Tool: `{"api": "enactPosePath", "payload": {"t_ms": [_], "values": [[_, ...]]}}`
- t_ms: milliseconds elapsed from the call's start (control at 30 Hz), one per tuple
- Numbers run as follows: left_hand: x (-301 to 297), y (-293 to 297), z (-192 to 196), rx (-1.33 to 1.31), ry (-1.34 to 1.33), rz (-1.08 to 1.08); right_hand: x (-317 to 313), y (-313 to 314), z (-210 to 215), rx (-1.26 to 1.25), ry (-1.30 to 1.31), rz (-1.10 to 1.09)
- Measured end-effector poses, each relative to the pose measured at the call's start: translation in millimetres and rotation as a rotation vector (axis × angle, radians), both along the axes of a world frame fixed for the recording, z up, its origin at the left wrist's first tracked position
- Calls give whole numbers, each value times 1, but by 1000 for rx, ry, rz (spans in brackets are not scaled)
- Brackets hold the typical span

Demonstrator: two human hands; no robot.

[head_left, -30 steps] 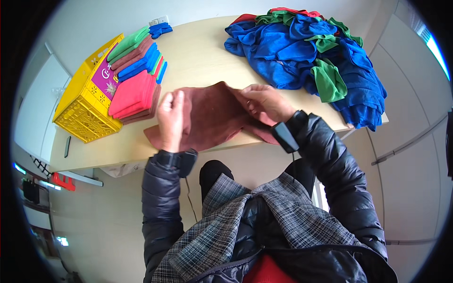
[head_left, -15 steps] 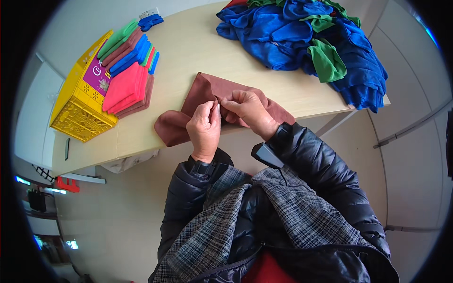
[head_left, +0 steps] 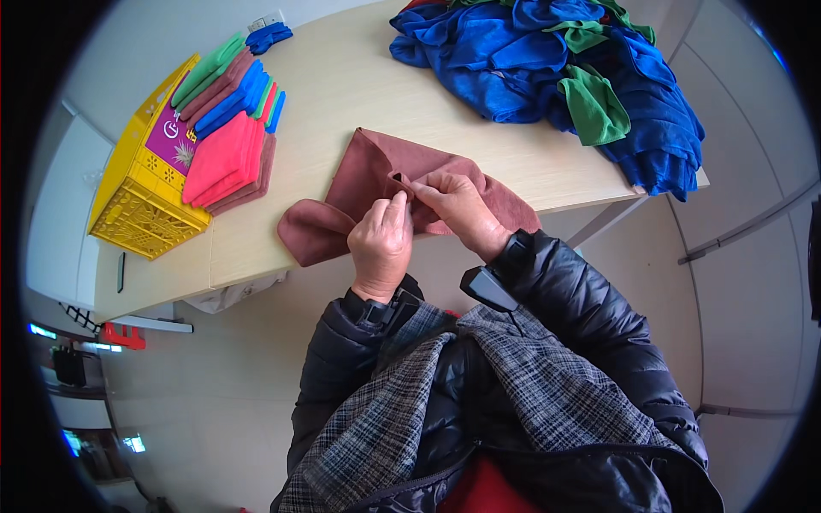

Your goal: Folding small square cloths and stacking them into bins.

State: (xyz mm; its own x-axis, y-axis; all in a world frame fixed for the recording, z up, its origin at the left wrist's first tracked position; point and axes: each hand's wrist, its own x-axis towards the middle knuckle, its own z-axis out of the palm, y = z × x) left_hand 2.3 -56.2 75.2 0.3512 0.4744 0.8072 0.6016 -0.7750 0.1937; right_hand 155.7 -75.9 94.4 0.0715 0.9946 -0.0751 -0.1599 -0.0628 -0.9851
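A brown cloth lies crumpled at the table's near edge, with a corner pointing away from me and a loose fold at the left. My left hand pinches its edge near the middle, thumb and fingers pressed together. Right beside it, my right hand also pinches the edge, fingertips almost touching the left ones. A small dark spot, perhaps a tag or a gap in the fold, shows just above the fingertips. What lies between the fingers themselves is mostly hidden.
Folded pink cloths and other coloured ones lean against a yellow plastic crate on the left. A heap of blue cloths with a green cloth fills the far right of the table. A blue bundle lies by the wall.
My left hand has shifted slightly right and down along the brown cloth's edge. The small dark spot now shows above the fingertips. My right hand has barely moved.
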Motion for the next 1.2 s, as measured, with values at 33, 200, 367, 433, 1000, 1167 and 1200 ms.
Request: {"api": "enactPosePath", "payload": {"t_ms": [33, 200, 367, 433, 1000, 1167, 1200], "values": [[-1, 0, -1, 21, 33, 11, 0, -1, 0, 4, -13, -7], [4, -3, 3, -15, 70, -47, 5, 3, -15, 25, -58, -31], [-10, 44, 29, -249, -48, -106, 17, -4, -24, -34, 72, 14], [-17, 103, 30, -319, -83, -11, 16, -13, -21, -49, -53, 98], [14, 305, -51, -953, 108, 95, 5, -29, -43, 119, -321, 201], [30, 305, -49, -1068, 171, 169, 13, -34, -46, 203, -499, 189], [25, 308, -51, -1099, 191, 206, 12, -35, -44, 200, -501, 189]]}}
